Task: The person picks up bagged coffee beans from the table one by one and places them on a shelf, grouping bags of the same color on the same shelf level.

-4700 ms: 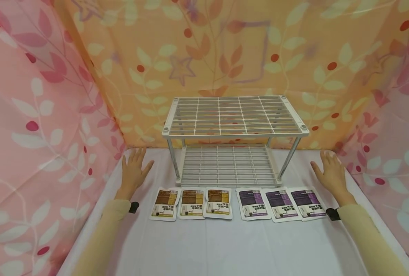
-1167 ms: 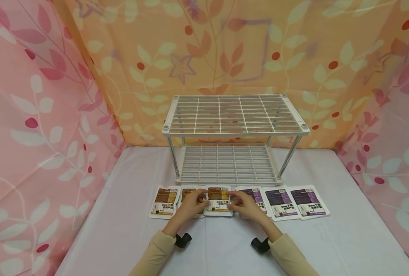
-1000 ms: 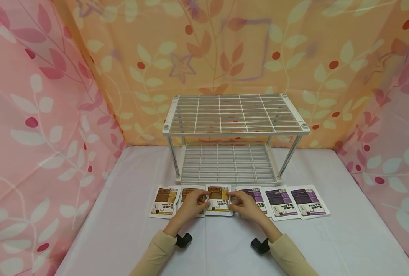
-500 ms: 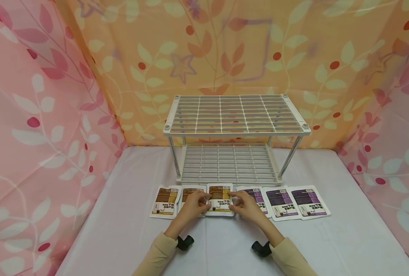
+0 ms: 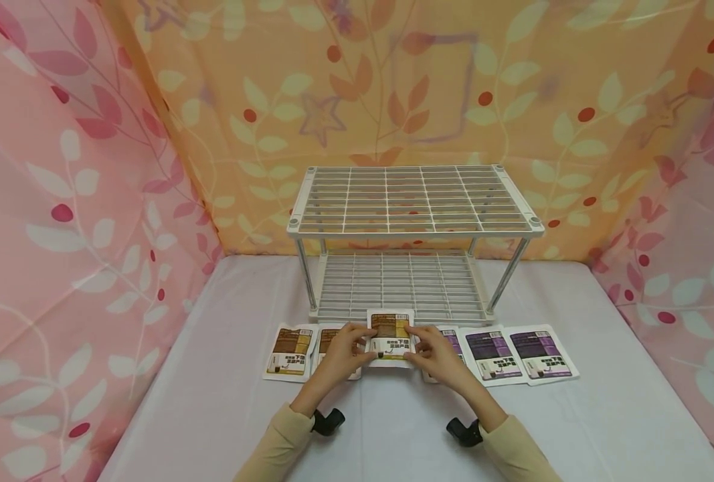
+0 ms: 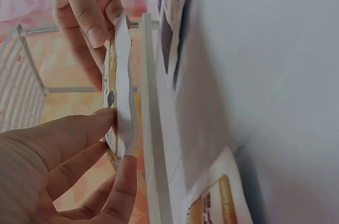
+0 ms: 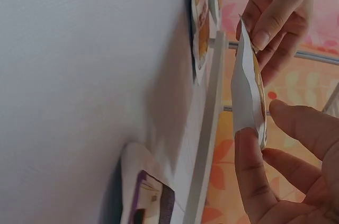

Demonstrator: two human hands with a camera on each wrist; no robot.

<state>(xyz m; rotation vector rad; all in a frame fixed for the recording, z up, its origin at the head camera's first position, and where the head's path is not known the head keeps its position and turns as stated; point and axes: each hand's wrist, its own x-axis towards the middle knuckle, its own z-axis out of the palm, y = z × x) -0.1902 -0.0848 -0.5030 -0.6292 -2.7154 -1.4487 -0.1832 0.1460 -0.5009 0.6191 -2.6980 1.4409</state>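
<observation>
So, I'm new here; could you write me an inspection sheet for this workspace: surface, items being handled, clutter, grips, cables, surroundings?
Surface: table covered in white cloth.
Job's things: one brown pouch held up off the table; two more brown pouches lie to its left, three purple pouches to its right; a two-tier rack stands behind.
Clutter: nothing seen.
Grips: left grip, a bare hand, holds the raised pouch's left edge; right grip, also bare, holds its right edge.
Cables: nothing seen.
Surroundings: orange cloth at the back, pink cloth on both sides, all leaf-patterned.
</observation>
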